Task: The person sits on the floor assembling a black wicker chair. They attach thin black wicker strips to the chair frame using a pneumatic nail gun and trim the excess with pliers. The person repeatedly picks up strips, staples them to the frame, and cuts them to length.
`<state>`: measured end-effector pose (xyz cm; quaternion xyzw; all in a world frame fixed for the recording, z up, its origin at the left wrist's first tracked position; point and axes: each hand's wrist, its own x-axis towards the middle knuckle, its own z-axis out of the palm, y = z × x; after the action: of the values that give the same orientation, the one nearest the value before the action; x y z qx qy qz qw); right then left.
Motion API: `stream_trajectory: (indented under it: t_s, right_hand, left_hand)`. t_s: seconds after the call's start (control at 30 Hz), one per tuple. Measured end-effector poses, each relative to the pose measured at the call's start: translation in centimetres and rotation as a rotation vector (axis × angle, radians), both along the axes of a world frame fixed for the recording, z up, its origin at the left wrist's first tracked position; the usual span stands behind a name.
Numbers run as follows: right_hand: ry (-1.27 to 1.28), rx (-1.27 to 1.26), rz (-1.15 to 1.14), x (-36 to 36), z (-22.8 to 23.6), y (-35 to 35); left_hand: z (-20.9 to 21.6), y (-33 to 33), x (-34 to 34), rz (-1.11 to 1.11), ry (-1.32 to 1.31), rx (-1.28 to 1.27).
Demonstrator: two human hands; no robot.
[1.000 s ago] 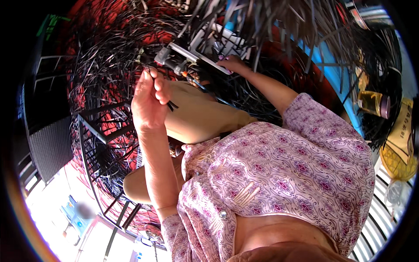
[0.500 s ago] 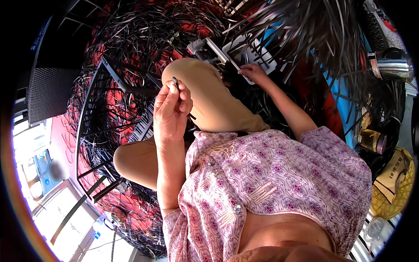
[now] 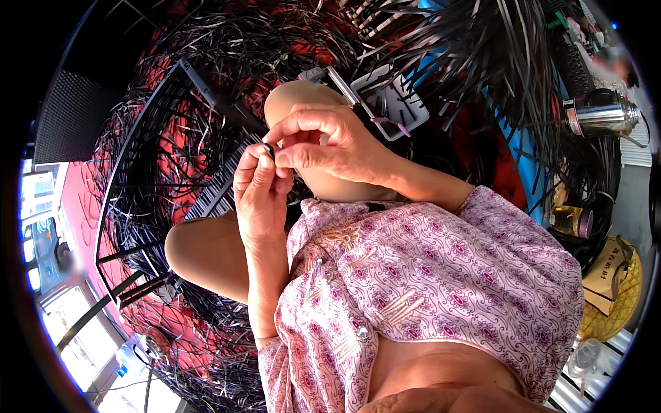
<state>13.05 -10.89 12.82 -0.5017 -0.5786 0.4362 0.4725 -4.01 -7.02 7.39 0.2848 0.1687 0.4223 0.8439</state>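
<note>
Above my bent knee my two hands meet. My left hand (image 3: 261, 189) is closed, pinching a short black strip (image 3: 268, 149) between thumb and fingertips. My right hand (image 3: 334, 146) has its thumb and forefinger closed round the upper end of the same small piece. Most of the strip is hidden by the fingers. To the left of my hands lies a black metal frame (image 3: 110, 196), partly woven with black strips.
Loose black strips (image 3: 227, 41) lie thickly over the red floor. Beyond my knee sits a white tray (image 3: 417, 110) with a purple-handled tool (image 3: 392, 126). A large strip bundle (image 3: 496, 55) hangs at upper right, near a metal kettle (image 3: 602, 114) and a jar (image 3: 571, 221).
My right hand has left the tray and come left to the small black strip in my left hand. My left hand stays raised, slightly lower. The view has shifted a little.
</note>
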Motion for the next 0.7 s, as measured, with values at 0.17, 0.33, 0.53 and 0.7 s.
stream_trajectory:
  t_s: [0.17,0.33,0.53,0.7]
  right_hand:
    - [0.011,0.152,0.009,-1.8,-0.4,-0.3]
    - [0.179,0.057,0.023,-3.0,0.5,-0.6]
    - [0.096,0.043,0.001,-1.0,-0.8,-0.8]
    - [0.099,-0.003,-0.256,3.9,-7.3,-1.9]
  left_hand:
    - [0.0,-1.1,-1.1,0.090,0.097,0.050]
    - [-0.4,-1.2,-1.6,-0.016,-0.060,0.046]
    - [-0.4,-1.4,0.0,-0.055,-0.060,-0.071]
    - [-1.1,-1.5,0.1,0.019,0.073,0.004]
